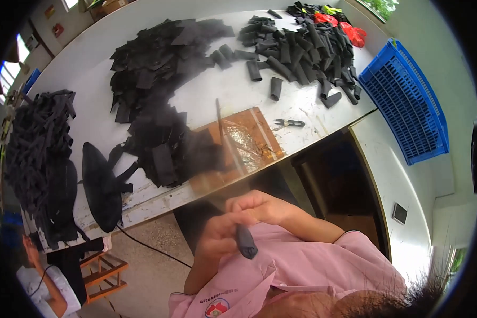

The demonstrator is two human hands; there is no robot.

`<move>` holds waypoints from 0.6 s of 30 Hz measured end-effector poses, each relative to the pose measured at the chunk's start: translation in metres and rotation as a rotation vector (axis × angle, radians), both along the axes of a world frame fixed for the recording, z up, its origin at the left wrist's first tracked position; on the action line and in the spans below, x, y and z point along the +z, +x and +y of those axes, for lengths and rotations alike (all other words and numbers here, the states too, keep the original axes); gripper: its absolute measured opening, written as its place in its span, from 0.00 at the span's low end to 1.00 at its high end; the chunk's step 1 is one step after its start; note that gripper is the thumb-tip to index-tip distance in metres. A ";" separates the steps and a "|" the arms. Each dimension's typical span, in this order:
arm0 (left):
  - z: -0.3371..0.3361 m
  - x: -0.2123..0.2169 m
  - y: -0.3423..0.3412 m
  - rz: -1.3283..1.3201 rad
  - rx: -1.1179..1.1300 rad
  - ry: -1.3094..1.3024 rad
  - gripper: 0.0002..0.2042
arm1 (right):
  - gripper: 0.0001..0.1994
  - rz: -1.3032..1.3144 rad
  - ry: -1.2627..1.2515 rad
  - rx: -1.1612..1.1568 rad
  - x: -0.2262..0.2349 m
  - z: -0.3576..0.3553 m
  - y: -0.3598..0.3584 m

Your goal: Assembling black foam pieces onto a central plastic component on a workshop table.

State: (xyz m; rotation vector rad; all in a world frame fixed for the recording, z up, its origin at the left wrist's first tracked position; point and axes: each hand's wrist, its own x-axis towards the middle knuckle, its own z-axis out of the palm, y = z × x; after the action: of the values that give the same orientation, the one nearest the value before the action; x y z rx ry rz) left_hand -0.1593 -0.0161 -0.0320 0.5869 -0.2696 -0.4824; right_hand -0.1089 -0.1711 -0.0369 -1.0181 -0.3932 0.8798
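Note:
Close in front of my pink shirt, my left hand (218, 236) is closed around a small black fabric tube (246, 243), whose near end sticks out below the fingers. My right hand (257, 205) meets it at the tube's far side, its fingers curled and pinched against the left hand's fingertips. What the right fingers grip is hidden, and the far end of the tube does not show. Both hands are off the table, just short of its front edge. Nearest to them on the table lies a brown board (262, 132) with a thin rod (220, 119) across it.
Flat black fabric pieces (148, 58) heap at the table's middle-left, finished-looking tubes (302, 53) at the back right. Thread snips (290, 123) lie right of the board. A blue crate (405, 100) stands at right. Another black heap (37, 148) and a co-worker's arm (55, 294) are at left.

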 end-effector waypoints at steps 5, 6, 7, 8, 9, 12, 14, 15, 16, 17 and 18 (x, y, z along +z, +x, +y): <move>-0.011 0.027 0.020 -0.032 -0.186 0.022 0.24 | 0.10 0.016 -0.080 -0.218 0.011 -0.014 -0.008; -0.011 0.020 0.029 0.100 -0.125 -0.039 0.22 | 0.09 0.080 -0.128 -0.286 0.016 -0.012 0.000; -0.010 0.013 0.039 0.230 -0.067 -0.100 0.19 | 0.09 0.142 -0.175 -0.359 0.023 -0.011 0.009; -0.010 0.020 0.051 0.190 -0.051 -0.186 0.18 | 0.09 0.086 -0.161 -0.366 0.030 -0.011 0.023; -0.009 0.026 0.064 0.148 -0.039 -0.275 0.16 | 0.09 0.028 -0.150 -0.376 0.038 -0.010 0.037; -0.007 0.052 0.106 0.160 -0.097 -0.521 0.15 | 0.11 -0.210 -0.225 -0.454 0.078 -0.005 0.077; -0.005 0.061 0.134 0.245 -0.034 -0.527 0.14 | 0.11 -0.308 -0.237 -0.499 0.085 -0.003 0.107; -0.002 0.060 0.146 0.272 0.021 -0.529 0.14 | 0.11 -0.242 -0.191 -0.483 0.083 0.002 0.122; -0.002 0.059 0.155 0.259 0.010 -0.538 0.13 | 0.11 -0.174 -0.145 -0.465 0.078 0.005 0.133; 0.000 0.051 0.165 0.261 0.008 -0.533 0.13 | 0.11 -0.171 -0.141 -0.468 0.069 0.004 0.142; 0.002 0.042 0.171 0.334 -0.007 -0.475 0.13 | 0.12 -0.096 -0.142 -0.410 0.058 0.002 0.149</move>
State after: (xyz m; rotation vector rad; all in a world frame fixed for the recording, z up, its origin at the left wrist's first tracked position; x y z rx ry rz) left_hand 0.0118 -0.0139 0.0103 0.0387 -0.0614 -0.4942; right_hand 0.0403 -0.1692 0.0207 -1.2214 -0.1923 0.4957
